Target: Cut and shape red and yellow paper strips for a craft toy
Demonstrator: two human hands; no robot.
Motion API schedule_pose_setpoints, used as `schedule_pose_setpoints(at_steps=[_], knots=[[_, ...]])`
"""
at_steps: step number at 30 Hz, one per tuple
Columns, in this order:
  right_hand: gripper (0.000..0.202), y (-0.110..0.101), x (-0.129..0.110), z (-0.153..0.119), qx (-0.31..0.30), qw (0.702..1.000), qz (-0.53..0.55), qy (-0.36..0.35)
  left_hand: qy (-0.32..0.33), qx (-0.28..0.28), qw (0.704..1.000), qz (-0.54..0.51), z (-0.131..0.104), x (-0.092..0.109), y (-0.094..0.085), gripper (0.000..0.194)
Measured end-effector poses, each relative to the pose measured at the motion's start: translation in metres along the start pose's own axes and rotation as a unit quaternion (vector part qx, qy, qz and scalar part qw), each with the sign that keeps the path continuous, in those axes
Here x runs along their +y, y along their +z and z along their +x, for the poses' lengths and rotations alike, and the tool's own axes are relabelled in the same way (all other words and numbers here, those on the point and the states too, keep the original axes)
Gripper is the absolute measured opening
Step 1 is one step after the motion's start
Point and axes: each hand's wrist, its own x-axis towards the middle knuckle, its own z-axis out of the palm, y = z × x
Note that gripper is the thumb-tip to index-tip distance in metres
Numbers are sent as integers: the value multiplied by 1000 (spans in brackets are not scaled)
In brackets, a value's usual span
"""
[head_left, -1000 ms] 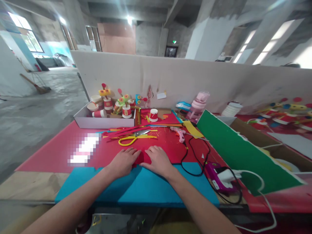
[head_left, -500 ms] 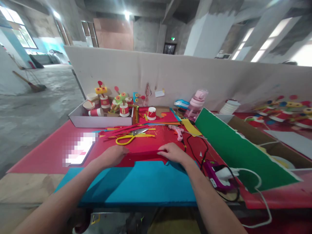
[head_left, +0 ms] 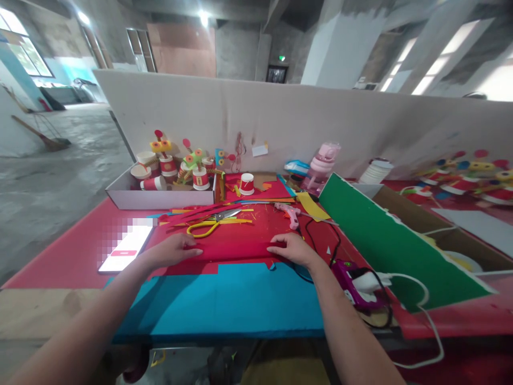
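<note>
A piece of red paper [head_left: 234, 251], folded or curled into a long band, stretches between my two hands. My left hand [head_left: 173, 250] pinches its left end, thumb and fingers closed on the edge. At the other end, my right hand [head_left: 294, 249] grips the paper between thumb and fingers. Blue sheet material [head_left: 240, 299] lies under and in front of my hands. Just beyond the paper are yellow-handled scissors [head_left: 204, 229] and strips of coloured paper [head_left: 192, 215]. A pink glue gun [head_left: 289, 214] rests past my right hand.
At the back left, a white box [head_left: 162, 200] holds paper-cup figures. A red-and-white paper cup [head_left: 247, 184] stands behind the strips. A phone [head_left: 127, 248] lies left. On the right are a purple power socket [head_left: 352, 283] with cables and a green board [head_left: 385, 240].
My hands have spread slightly apart along the red paper, the left moving leftward. The paper now looks flatter and more rounded along its near edge. The view has shifted a little.
</note>
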Motion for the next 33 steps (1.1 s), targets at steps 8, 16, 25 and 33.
schedule_pose_setpoints(at_steps=[8, 16, 25, 33], knots=[[27, 2, 8, 4, 40, 993, -101, 49, -39, 24, 997, 69, 9, -7, 8, 39], [17, 8, 1, 5, 55, 981, -169, 78, -49, 24, 996, 77, 16, -14, 14, 39], [19, 14, -4, 4, 78, 969, -217, 92, -77, 20, 987, 142, 18, -7, 14, 33], [21, 17, -7, 4, 79, 961, -245, 106, -85, 17, 977, 197, 20, -4, 16, 33]])
